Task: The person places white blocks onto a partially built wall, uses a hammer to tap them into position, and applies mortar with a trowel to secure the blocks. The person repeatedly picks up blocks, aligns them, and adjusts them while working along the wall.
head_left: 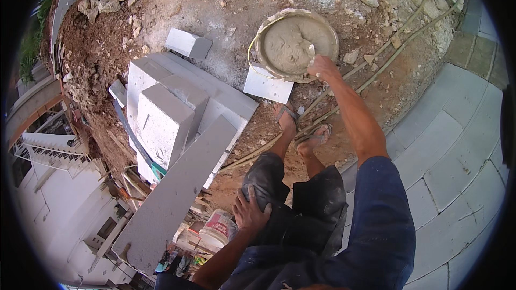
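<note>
My right hand (321,67) is closed at the near right rim of a round basin (337,48) of wet grey mortar (290,40). It grips a mortar-smeared hand tool (312,50); only a short pale part shows above the mix, so its exact kind is hidden. A thin yellowish handle (249,53) bows out from the basin's left side. Resting on my left knee, my left hand (251,210) has its fingers spread and holds nothing. A flat white piece of board (269,84) lies against the basin's near left side.
Pale blocks (166,121) are stacked to the left, with a long slab (174,196) nearer me. A small block (188,43) lies beyond. Hoses (371,59) cross the dirt near my sandalled feet. A block wall (446,161) rises at right; a white bucket (217,228) stands below left.
</note>
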